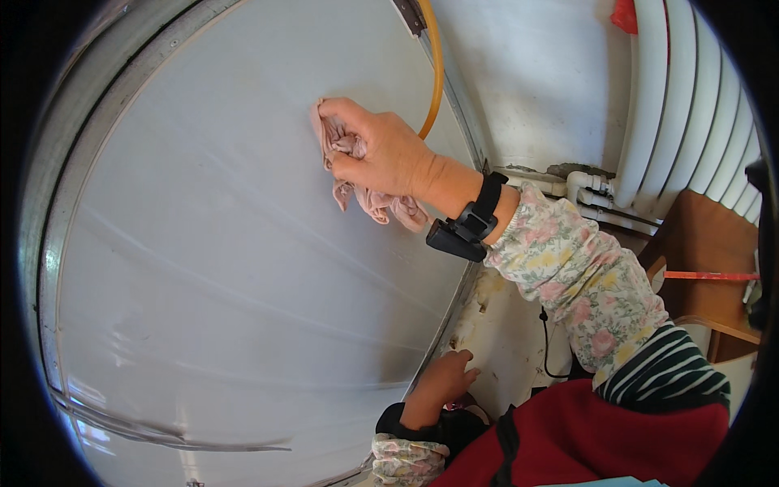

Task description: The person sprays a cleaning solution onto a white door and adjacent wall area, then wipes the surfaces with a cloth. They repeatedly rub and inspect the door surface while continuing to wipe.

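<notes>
My right hand point(383, 146) is closed on a crumpled pinkish cloth point(377, 204) and holds it against a large, pale, smooth panel point(243, 243). Loose folds of the cloth hang below my fingers. A black strap with a small black device circles this wrist, above a floral sleeve cover. Lower down, my left hand point(444, 380) is beside the panel's metal edge, its visible fingers apart and nothing seen in them; part of that hand is hidden.
A yellow hose point(435, 73) curves along the panel's upper right edge. White radiator columns point(645, 109) and white pipes point(590, 182) stand by the wall at right. A brown wooden piece of furniture point(712, 243) is below the radiator. Thin grey strips point(182, 441) lie across the panel's lower left.
</notes>
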Tool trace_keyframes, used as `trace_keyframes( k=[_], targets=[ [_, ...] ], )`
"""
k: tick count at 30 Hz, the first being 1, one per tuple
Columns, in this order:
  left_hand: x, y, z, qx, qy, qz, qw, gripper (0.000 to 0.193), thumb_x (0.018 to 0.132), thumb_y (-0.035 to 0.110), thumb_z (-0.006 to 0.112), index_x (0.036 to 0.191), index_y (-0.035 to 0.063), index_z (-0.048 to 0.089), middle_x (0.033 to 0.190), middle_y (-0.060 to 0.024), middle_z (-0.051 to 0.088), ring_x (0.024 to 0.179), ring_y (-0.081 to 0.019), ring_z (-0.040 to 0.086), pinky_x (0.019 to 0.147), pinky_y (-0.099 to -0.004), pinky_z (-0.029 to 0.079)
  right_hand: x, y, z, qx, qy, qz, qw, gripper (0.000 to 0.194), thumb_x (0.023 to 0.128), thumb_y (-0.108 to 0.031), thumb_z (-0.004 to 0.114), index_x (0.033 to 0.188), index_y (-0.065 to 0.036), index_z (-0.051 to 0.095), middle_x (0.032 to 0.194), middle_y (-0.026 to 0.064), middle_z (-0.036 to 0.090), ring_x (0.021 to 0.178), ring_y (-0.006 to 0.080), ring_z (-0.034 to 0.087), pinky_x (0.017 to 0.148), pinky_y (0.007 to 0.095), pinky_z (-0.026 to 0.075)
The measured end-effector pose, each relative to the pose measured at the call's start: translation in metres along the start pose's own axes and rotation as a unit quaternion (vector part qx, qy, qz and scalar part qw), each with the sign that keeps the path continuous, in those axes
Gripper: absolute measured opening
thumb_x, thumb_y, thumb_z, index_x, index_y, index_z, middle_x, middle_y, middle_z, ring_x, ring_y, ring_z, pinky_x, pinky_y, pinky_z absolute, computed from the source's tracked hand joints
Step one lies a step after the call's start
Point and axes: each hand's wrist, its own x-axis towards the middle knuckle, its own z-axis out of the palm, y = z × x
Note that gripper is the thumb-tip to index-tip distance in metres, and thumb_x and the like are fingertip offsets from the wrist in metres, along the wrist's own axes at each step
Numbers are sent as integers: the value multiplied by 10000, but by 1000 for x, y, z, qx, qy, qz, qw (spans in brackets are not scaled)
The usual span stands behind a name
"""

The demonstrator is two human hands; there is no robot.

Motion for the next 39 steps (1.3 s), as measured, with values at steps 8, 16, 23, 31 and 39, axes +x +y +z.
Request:
trace_keyframes(
  k=[8, 16, 23, 31, 39],
  targets=[
    [10, -7, -4, -12, -10, -4, 1000, 381, 894, 326, 663, 1143, 39, 631, 1056, -205, 675, 994, -390, 642, 840, -464, 511, -5, 5, 5, -23, -21, 13, 999, 401, 870, -130, 608, 1256, -132, 497, 821, 47, 700, 737, 219, 701, 721, 338, 558],
    [10, -9, 4, -10, 2, 5, 1000, 372, 893, 322, 664, 1123, 31, 631, 1041, -222, 674, 990, -410, 637, 835, -479, 507, 0, -6, 0, -20, -19, -8, 1000, 529, 840, -181, 625, 1338, -135, 454, 835, 180, 692, 734, 377, 674, 687, 435, 537],
    [9, -5, 2, -26, 6, 7, 1000, 363, 893, 324, 663, 1098, 27, 623, 1038, -241, 669, 1000, -432, 629, 842, -504, 501, -4, -1, 1, -38, -40, -2, 998, 510, 853, -165, 628, 1337, -167, 468, 856, 97, 711, 756, 307, 704, 725, 385, 565],
    [13, -11, 3, -11, -11, -11, 1000, 389, 896, 311, 665, 1157, 25, 628, 1069, -221, 681, 992, -379, 656, 842, -458, 515, 0, -2, -3, -82, -14, -31, 996, 521, 837, -163, 629, 1332, -168, 466, 832, 106, 699, 728, 319, 694, 692, 388, 561],
    [9, -7, 6, -12, 13, 9, 1000, 384, 892, 311, 671, 1154, 33, 630, 1027, -218, 678, 968, -394, 651, 828, -461, 514, 1, -4, -1, -77, -12, -38, 996, 463, 847, -149, 625, 1285, -156, 475, 803, 96, 688, 713, 313, 688, 681, 387, 557]
  ],
)
